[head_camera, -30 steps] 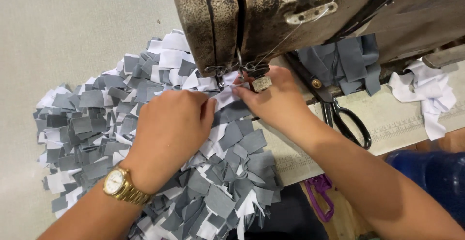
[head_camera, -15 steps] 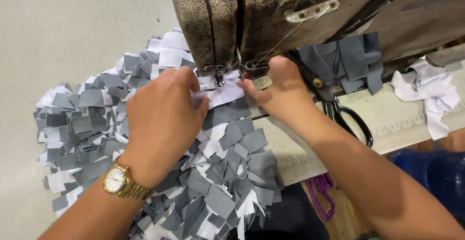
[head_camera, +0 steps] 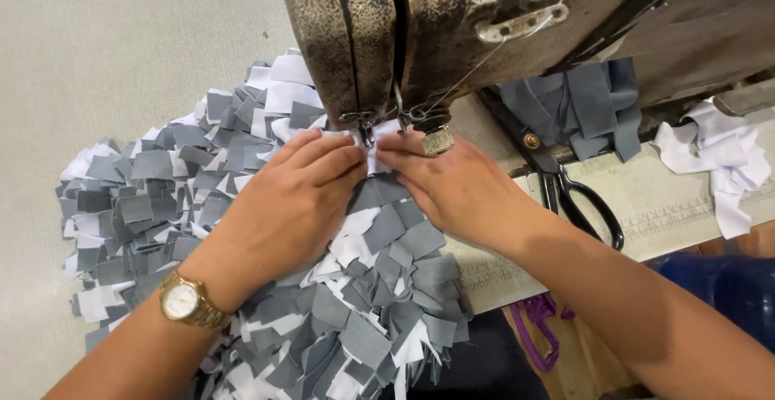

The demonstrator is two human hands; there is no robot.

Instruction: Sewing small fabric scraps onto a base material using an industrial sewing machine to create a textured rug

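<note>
Black-handled steel scissors [head_camera: 577, 194] lie on the pale tabletop [head_camera: 678, 206]. Just behind the scissors sits a bundle of grey fabric strips [head_camera: 585, 109]; well to their right lies a heap of white fabric strips [head_camera: 722, 158]. Below them hangs a purple plastic loop [head_camera: 537, 327].

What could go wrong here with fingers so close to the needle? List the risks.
1. Both the left hand and right hand press a white strip right at the presser foot of the sewing machine; a fingertip could slip under the needle.
2. The shaggy grey and white rag mat bunches beside the foot; loose tabs might get stitched down wrongly.
3. The scissors lie by the right forearm and could be knocked.
</note>
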